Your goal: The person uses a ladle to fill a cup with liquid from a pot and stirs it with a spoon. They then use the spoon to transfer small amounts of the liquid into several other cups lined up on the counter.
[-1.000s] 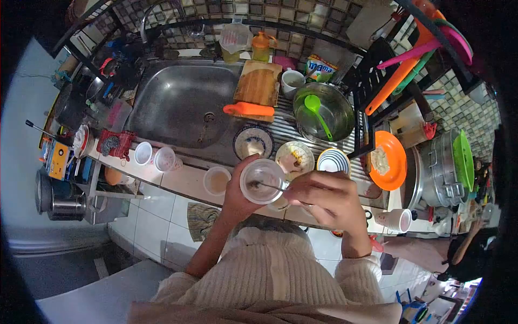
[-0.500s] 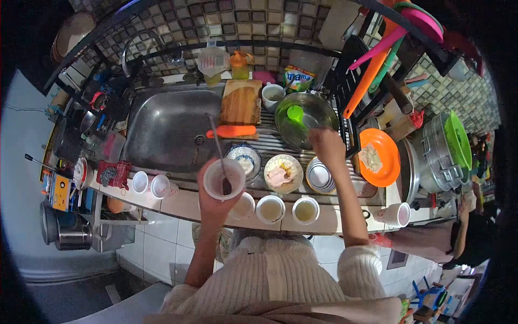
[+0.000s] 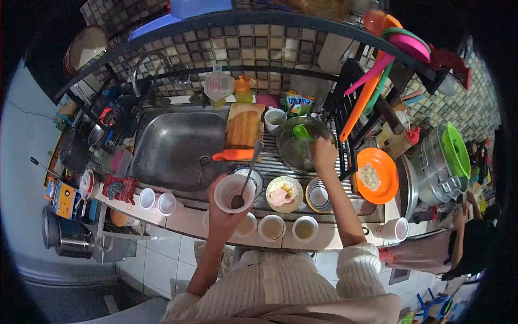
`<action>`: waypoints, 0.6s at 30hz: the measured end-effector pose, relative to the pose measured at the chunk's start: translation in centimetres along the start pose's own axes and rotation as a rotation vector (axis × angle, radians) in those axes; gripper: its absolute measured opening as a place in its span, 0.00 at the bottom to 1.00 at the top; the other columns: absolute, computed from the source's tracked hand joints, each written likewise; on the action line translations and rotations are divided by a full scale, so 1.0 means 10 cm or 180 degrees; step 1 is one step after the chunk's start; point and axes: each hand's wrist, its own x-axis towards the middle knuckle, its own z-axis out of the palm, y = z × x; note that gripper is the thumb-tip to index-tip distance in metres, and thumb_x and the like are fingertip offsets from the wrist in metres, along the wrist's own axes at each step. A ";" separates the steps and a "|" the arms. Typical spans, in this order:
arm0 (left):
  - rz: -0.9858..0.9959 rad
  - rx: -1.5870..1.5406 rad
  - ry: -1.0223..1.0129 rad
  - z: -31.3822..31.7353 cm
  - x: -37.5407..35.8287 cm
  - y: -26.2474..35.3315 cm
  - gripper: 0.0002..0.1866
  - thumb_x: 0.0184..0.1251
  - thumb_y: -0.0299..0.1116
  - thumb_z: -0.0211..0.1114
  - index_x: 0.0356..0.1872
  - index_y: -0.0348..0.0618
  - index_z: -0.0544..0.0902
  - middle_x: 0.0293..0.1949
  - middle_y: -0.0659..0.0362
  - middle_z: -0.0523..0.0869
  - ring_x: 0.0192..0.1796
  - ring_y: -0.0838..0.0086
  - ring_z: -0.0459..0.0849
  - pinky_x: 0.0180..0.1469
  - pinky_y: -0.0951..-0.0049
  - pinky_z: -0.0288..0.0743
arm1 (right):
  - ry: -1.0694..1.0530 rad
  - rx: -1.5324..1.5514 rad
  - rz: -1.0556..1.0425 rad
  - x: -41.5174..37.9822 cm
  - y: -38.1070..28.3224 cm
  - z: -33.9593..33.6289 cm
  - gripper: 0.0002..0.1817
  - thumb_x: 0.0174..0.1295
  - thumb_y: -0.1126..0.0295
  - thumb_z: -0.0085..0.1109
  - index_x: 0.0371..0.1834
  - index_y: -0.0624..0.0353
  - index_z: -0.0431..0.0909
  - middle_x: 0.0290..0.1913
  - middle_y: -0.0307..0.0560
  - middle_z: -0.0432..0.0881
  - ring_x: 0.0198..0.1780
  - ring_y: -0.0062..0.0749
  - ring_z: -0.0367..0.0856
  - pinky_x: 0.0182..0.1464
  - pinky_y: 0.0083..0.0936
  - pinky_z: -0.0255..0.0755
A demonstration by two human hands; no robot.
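My left hand (image 3: 218, 220) is wrapped round a white plastic cup (image 3: 233, 189) and holds it above the counter edge. A metal spoon (image 3: 252, 169) leans in the cup, its bowl in a little dark stuff at the bottom. My right hand (image 3: 325, 155) is closed on a green ladle (image 3: 301, 131), over a metal pot (image 3: 287, 154) on the ribbed drainboard. Several cups of pale liquid, among them one cup (image 3: 305, 229), line the counter edge. Behind them are a bowl with pink food (image 3: 281, 195) and a stack of striped bowls (image 3: 319, 195).
To the left is a steel sink (image 3: 178, 143). A cutting board (image 3: 244, 125) and an orange-handled tool (image 3: 233, 155) lie beside it. An orange plate (image 3: 386, 183) and stacked cups (image 3: 396, 230) are to the right. A black rack (image 3: 232, 22) spans overhead. Another person (image 3: 426, 249) stands at far right.
The view has tilted upward, so the counter sits lower. The spoon in the cup now leans to the right instead of left. My right hand stays at the pot, the ladle tilted differently.
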 end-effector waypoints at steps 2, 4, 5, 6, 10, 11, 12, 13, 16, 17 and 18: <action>0.0138 0.0400 -0.0094 0.09 0.05 0.14 0.41 0.39 0.23 0.73 0.55 0.41 0.57 0.50 0.53 0.68 0.52 0.68 0.72 0.55 0.69 0.68 | 0.0065 0.0301 -0.0032 0.02 0.02 0.06 0.10 0.53 0.64 0.56 0.33 0.58 0.77 0.25 0.56 0.79 0.29 0.48 0.80 0.30 0.40 0.74; 0.0119 0.0295 -0.0102 0.15 0.14 0.12 0.40 0.39 0.23 0.73 0.54 0.42 0.57 0.50 0.53 0.68 0.52 0.68 0.73 0.54 0.70 0.69 | 0.0425 0.0871 -0.0254 0.01 0.02 0.04 0.11 0.52 0.68 0.58 0.37 0.60 0.77 0.24 0.58 0.78 0.27 0.45 0.81 0.27 0.36 0.74; 0.0067 0.0199 -0.0098 0.18 0.17 0.10 0.39 0.39 0.23 0.73 0.53 0.42 0.58 0.49 0.54 0.69 0.51 0.68 0.73 0.53 0.70 0.70 | 0.0435 0.0867 -0.0257 0.02 0.05 0.06 0.11 0.52 0.68 0.58 0.37 0.60 0.77 0.24 0.58 0.78 0.27 0.45 0.81 0.27 0.36 0.74; 0.0071 0.0191 -0.0095 0.23 0.21 0.08 0.39 0.39 0.23 0.73 0.53 0.42 0.58 0.49 0.54 0.69 0.51 0.68 0.73 0.53 0.70 0.70 | 0.0509 0.1323 -0.0374 0.02 0.05 0.02 0.09 0.52 0.70 0.58 0.35 0.61 0.77 0.22 0.58 0.78 0.25 0.43 0.81 0.26 0.33 0.74; 0.0234 -0.0019 -0.0045 0.44 0.44 -0.08 0.39 0.39 0.24 0.74 0.51 0.42 0.58 0.48 0.53 0.69 0.50 0.68 0.74 0.51 0.71 0.71 | 0.0203 0.2783 0.0197 -0.05 0.06 -0.09 0.06 0.55 0.72 0.56 0.29 0.65 0.77 0.17 0.52 0.78 0.19 0.34 0.81 0.22 0.24 0.73; 0.0390 0.0106 -0.0056 0.50 0.49 -0.13 0.39 0.39 0.24 0.74 0.51 0.42 0.58 0.47 0.52 0.70 0.49 0.68 0.74 0.50 0.71 0.71 | 0.0188 0.3362 0.0497 -0.07 0.07 -0.10 0.06 0.56 0.72 0.55 0.28 0.66 0.76 0.18 0.50 0.79 0.19 0.34 0.81 0.23 0.24 0.74; 0.0574 0.0364 -0.0080 0.56 0.53 -0.06 0.39 0.39 0.25 0.74 0.51 0.41 0.57 0.46 0.52 0.71 0.48 0.69 0.75 0.49 0.71 0.71 | 0.0068 0.3596 0.0709 -0.08 0.05 -0.18 0.09 0.57 0.71 0.55 0.29 0.68 0.76 0.18 0.47 0.80 0.20 0.27 0.81 0.22 0.19 0.73; 0.0582 0.0360 -0.0079 0.62 0.58 -0.07 0.39 0.39 0.25 0.74 0.51 0.41 0.57 0.46 0.52 0.71 0.48 0.69 0.75 0.49 0.71 0.71 | 0.0076 0.3595 0.0704 -0.09 0.08 -0.18 0.09 0.57 0.71 0.55 0.29 0.68 0.76 0.18 0.47 0.80 0.20 0.27 0.81 0.22 0.19 0.73; 0.0586 -0.0066 -0.0078 0.81 0.74 -0.31 0.37 0.39 0.27 0.75 0.49 0.39 0.59 0.43 0.52 0.75 0.45 0.69 0.77 0.48 0.72 0.71 | 0.0119 0.4094 0.0748 -0.16 0.13 -0.18 0.11 0.60 0.70 0.53 0.29 0.70 0.74 0.20 0.50 0.80 0.21 0.29 0.81 0.22 0.20 0.75; 0.0586 -0.0072 -0.0080 0.87 0.77 -0.39 0.37 0.39 0.27 0.75 0.49 0.39 0.59 0.43 0.52 0.75 0.45 0.69 0.77 0.48 0.72 0.71 | 0.0244 0.3884 0.0643 -0.18 0.14 -0.21 0.11 0.60 0.70 0.53 0.30 0.70 0.74 0.21 0.51 0.80 0.22 0.29 0.81 0.23 0.21 0.75; 0.0658 0.0126 -0.0035 0.91 0.80 -0.40 0.36 0.39 0.28 0.74 0.48 0.39 0.60 0.41 0.51 0.75 0.45 0.69 0.77 0.47 0.72 0.71 | 0.0371 0.3671 0.0536 -0.19 0.14 -0.27 0.11 0.60 0.70 0.52 0.31 0.71 0.74 0.22 0.51 0.80 0.22 0.29 0.81 0.23 0.21 0.76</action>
